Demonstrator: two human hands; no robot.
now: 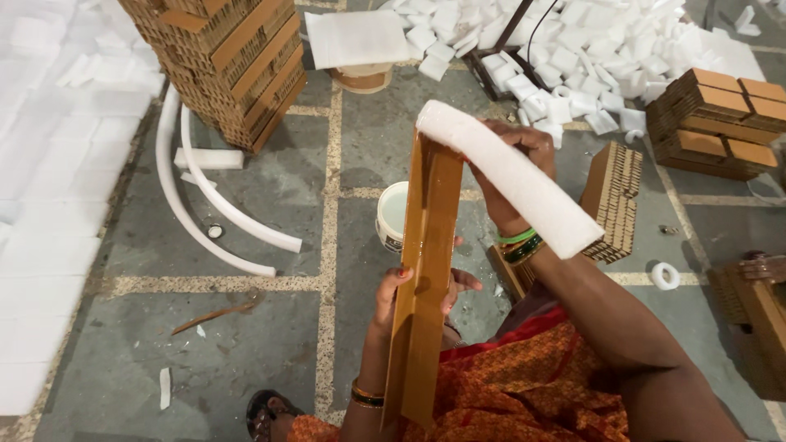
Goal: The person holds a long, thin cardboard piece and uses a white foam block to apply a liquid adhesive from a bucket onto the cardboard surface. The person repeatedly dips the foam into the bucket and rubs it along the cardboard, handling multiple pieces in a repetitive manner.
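Note:
I hold a long brown cardboard angle strip [426, 270] upright in front of me. My left hand [401, 290] grips it at mid-length from the left side. My right hand [516, 172] is at the strip's top end, pressing a long white foam strip [516, 176] onto it; the foam runs from the top of the cardboard down to the right over my wrist. A white pot [391, 214] with pale liquid stands on the floor just behind the cardboard.
A tall stack of cardboard pieces [233, 57] stands at the back left, with curved foam strips [221, 213] on the floor beside it. A heap of white foam blocks [573, 41] lies at the back. Cardboard stacks [720, 119] sit right. Another person's hand [761, 266] shows at the right edge.

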